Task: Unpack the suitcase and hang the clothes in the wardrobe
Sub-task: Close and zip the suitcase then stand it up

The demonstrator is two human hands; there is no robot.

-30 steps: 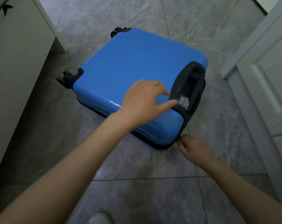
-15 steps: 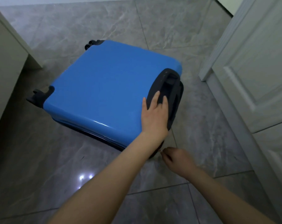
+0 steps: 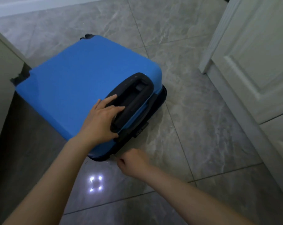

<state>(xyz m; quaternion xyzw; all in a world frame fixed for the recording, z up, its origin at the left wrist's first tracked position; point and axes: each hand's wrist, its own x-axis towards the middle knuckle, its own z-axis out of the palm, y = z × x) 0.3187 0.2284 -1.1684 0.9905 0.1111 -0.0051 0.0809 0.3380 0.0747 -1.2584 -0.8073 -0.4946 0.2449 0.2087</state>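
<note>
A blue hard-shell suitcase (image 3: pixel 82 88) lies flat and closed on the grey tiled floor, its black handle housing (image 3: pixel 134 98) at the near right end. My left hand (image 3: pixel 102 119) rests flat on the lid beside that housing, fingers straight and touching the black edge. My right hand (image 3: pixel 132 161) is low at the suitcase's near corner, fingers curled and pinching something small at the dark zip seam, likely the zip pull; the pull itself is hidden by my fingers. No clothes are in view.
A white panelled door (image 3: pixel 257 65) stands at the right. A pale cabinet (image 3: pixel 1 82) is at the left, close to the suitcase's black wheels (image 3: pixel 19 77). Grey tiles (image 3: pixel 194 127) stretch between suitcase and door.
My left hand moved from hovering over the lid to lying flat beside the handle housing. My right hand stayed at the near corner seam. The view shifted, bringing the suitcase nearer.
</note>
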